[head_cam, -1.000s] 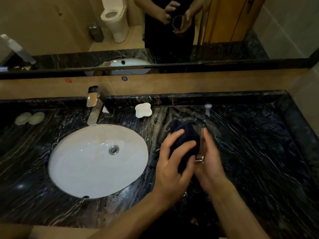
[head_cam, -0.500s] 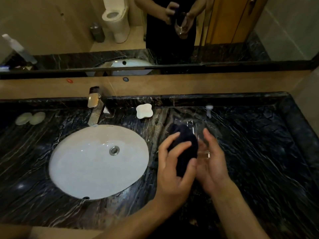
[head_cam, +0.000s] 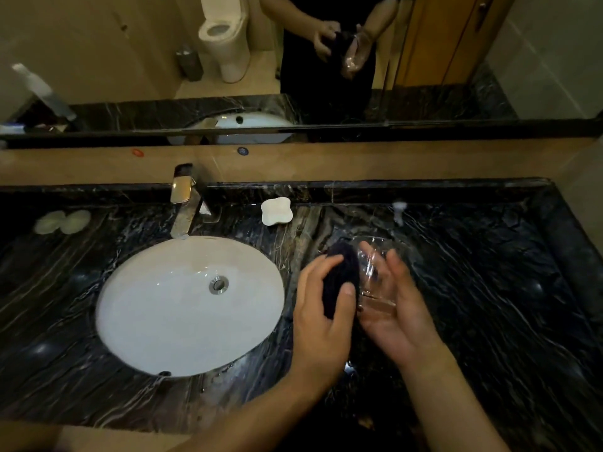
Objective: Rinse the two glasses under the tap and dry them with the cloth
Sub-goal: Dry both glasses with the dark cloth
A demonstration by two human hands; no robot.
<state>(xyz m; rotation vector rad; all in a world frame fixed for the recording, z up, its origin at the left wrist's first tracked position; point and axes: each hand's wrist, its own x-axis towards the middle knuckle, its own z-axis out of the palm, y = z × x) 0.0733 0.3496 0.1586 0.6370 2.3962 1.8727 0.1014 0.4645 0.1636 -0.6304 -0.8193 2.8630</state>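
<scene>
Your left hand (head_cam: 321, 316) grips the dark cloth (head_cam: 339, 278), fingers curled round it, against the glass (head_cam: 375, 272). Your right hand (head_cam: 396, 313) cradles the glass, fingers loosely curved, above the counter (head_cam: 489, 305), right of the sink (head_cam: 156, 308).

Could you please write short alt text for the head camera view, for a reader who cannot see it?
A person's left hand rubs a dark cloth against a clear glass held in the right hand, above a black marble counter. A white sink with a metal tap lies to the left.
</scene>
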